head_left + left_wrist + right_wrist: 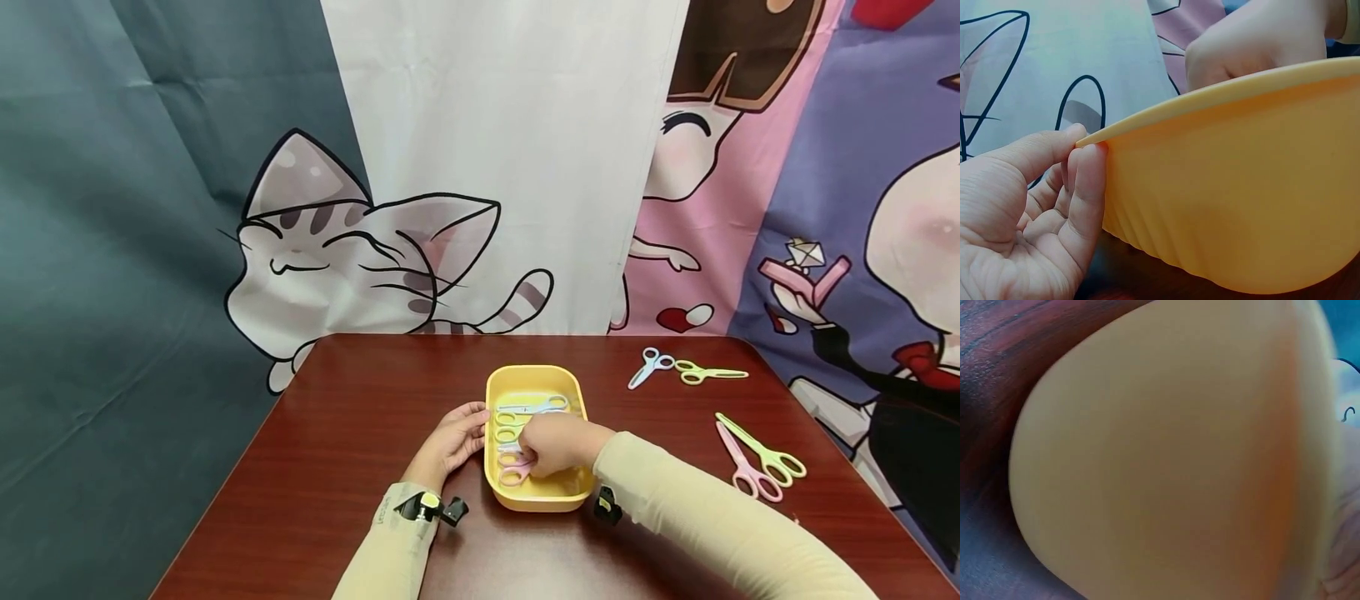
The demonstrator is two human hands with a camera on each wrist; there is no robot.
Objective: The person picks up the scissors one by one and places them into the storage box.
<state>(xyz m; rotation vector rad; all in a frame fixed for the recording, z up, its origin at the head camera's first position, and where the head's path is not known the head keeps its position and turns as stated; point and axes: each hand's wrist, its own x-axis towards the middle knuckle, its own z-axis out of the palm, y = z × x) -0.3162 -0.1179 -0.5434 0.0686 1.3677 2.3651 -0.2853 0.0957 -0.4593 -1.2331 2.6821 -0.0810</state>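
A yellow plastic basket (536, 504) stands on the table with several scissors lying inside. My left hand (453, 437) pinches its left rim between thumb and fingers, as the left wrist view shows. Inside the basket, my right hand (558, 442) has its fingers curled down at the pink scissors (514, 473), whose handle loops point left; the hand covers the blades. Farther back in the basket lie light blue scissors (557, 403) and green scissors (506, 433). The right wrist view is mostly filled by the basket's blurred outer wall (1147, 456).
On the table's right side, blue scissors (651, 367) and green scissors (693, 374) lie near the back edge. Nearer, another green pair (772, 457) and a pink pair (750, 477) lie side by side. A cartoon-printed cloth (510, 125) hangs behind the dark red table (360, 400).
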